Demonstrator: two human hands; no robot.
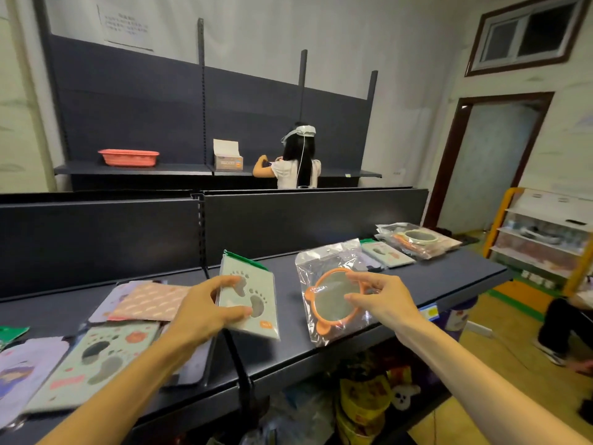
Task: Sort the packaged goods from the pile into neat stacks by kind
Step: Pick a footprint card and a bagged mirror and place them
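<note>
My left hand [205,308] grips a pale green footprint-pattern pack [256,284] by its left edge, lifted and tilted above the dark shelf [449,277]. My right hand [382,298] pinches a clear bag holding an orange-rimmed round mirror [330,300] that rests near the shelf's front edge. To the left lies the pile [96,348]: another green footprint pack, a peach patterned pack [150,300] and lilac packs. Further right sit a green pack stack [388,255] and a stack of bagged mirrors [420,239].
The shelf's dark back panel [288,216] rises behind the goods. Below the shelf are yellow bags [362,399]. A person [298,162] stands at the far shelving with a red basket [128,157] and a box [228,159]. Another person's legs [564,332] are at right.
</note>
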